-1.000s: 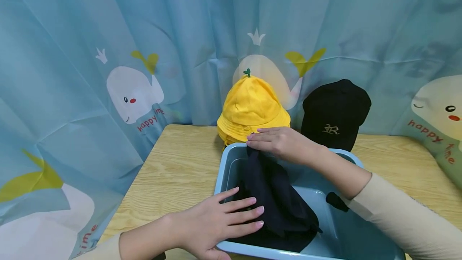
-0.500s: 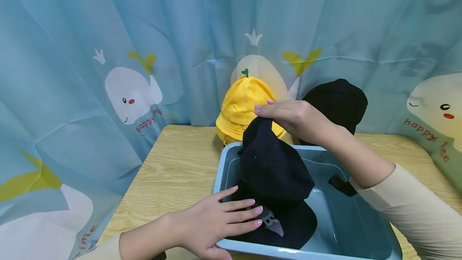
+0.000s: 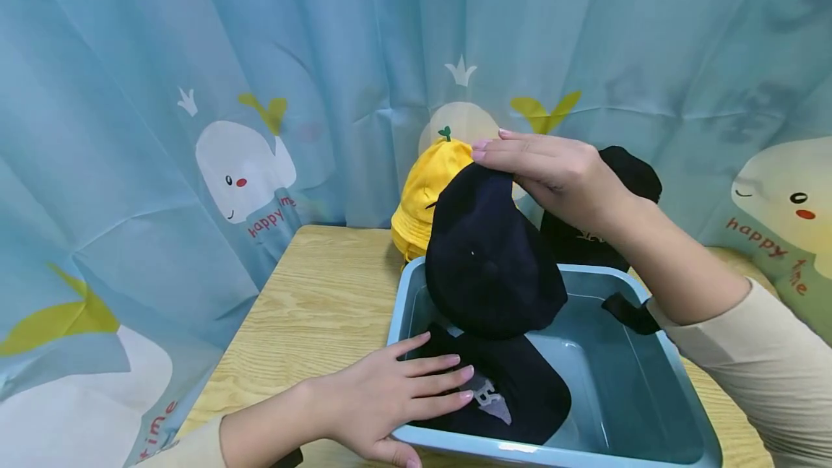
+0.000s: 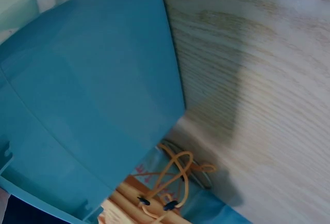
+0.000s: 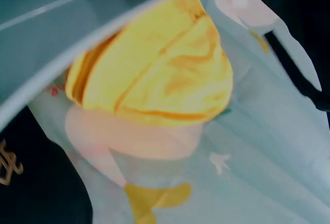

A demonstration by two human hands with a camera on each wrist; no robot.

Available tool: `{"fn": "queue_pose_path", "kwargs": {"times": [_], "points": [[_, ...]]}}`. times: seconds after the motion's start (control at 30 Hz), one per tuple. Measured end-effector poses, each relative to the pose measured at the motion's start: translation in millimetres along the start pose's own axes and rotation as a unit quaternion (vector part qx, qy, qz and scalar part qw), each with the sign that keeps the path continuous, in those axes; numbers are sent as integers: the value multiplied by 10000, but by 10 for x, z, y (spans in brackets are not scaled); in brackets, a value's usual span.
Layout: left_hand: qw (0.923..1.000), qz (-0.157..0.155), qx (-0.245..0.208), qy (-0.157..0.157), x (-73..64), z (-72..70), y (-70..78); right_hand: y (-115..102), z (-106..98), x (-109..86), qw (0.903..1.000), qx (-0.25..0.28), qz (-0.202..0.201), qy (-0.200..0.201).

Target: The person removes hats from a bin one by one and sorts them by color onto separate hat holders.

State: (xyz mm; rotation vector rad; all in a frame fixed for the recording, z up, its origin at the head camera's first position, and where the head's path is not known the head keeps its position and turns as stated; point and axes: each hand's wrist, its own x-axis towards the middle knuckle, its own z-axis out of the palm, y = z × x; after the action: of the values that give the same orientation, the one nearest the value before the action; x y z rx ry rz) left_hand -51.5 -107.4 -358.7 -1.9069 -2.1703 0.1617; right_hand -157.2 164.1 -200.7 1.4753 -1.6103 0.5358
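Here we're looking at what seems a home corner: a blue curtain (image 3: 351, 35), printed with cartoon whales (image 3: 237, 168) and "happy time" lettering (image 3: 271, 217), is filling the upper frame, while a wood-grain worktop (image 3: 325, 295) is spreading below.

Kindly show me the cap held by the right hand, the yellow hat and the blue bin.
Held cap (image 3: 490, 258): head view, on its dark crown.
Yellow hat (image 3: 424, 192): head view, on its crown.
Blue bin (image 3: 581, 385): head view, on its bare floor.
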Motion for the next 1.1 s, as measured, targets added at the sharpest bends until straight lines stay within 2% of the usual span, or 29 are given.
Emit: {"fn": "queue_pose_path", "kwargs": {"times": [0.2, 0.47, 0.7, 0.83, 0.97, 1.1], "points": [[10000, 25, -84, -34, -22, 16, -40, 44, -139, 119, 9987, -268, -32, 429], [9995, -44, -103, 288, -44, 43, -75, 53, -303, 247, 9975, -457, -141, 523], [9995, -60, -96, 295, -48, 44, -80, 48, -429, 321, 9966, -487, -277, 609], [9989, -94, -212, 403, -42, 38, -104, 41, -482, 352, 9962, -527, -284, 627], [9965, -184, -308, 749, -20, 34, -177, 30, -494, 364, 9959, -539, -268, 678], [9897, -17, 15, 1432, 33, 11, -337, -5, -483, 387, 9945, -611, -270, 807]]}}
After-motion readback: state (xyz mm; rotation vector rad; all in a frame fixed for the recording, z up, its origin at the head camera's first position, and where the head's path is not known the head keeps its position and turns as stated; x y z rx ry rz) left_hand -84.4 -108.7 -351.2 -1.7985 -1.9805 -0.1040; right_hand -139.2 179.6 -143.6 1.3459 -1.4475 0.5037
